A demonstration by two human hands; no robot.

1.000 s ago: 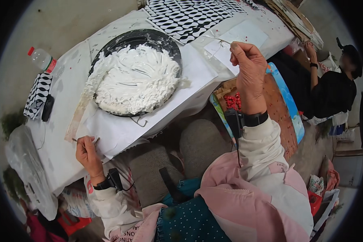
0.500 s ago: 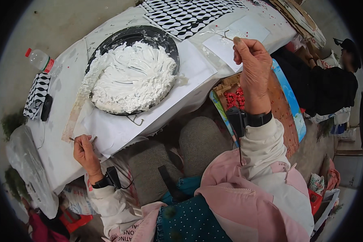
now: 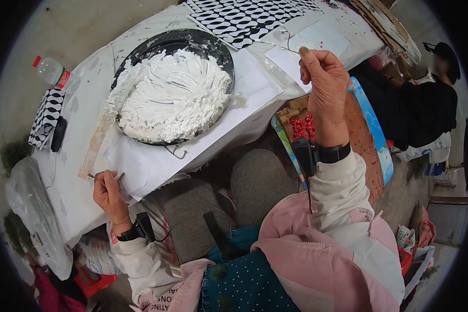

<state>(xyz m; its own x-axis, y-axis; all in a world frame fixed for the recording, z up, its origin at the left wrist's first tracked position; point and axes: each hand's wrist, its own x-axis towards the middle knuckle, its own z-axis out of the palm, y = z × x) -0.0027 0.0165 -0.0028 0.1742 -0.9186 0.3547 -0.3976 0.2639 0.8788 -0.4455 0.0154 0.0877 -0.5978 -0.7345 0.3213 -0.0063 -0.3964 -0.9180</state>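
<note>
My right hand (image 3: 325, 73) is raised over the table's right part, thumb and fingers pinched on a thin greenish-brown wire-like stem (image 3: 290, 48) whose far end bends into a hook. At the near left table edge, my left hand (image 3: 109, 193) is closed on a short thin brown stick (image 3: 91, 176); most of it is hidden by the fingers. Between the hands, farther off, a round black tray (image 3: 216, 46) bears a thick spread of white paste (image 3: 171, 99). A similar hooked stem (image 3: 179, 154) sticks out from under the tray's near rim.
White sheets (image 3: 255, 86) lie under and beside the tray, with patterned black-and-white paper (image 3: 239, 23) behind. A bottle (image 3: 51, 72) stands at left. Red berries (image 3: 302, 127) rest on a brown board (image 3: 361, 140) right of my knees. A person in black (image 3: 416, 112) sits at right.
The stem in my right hand has turned, its far end now curving upward as a hook. My left hand has barely moved.
</note>
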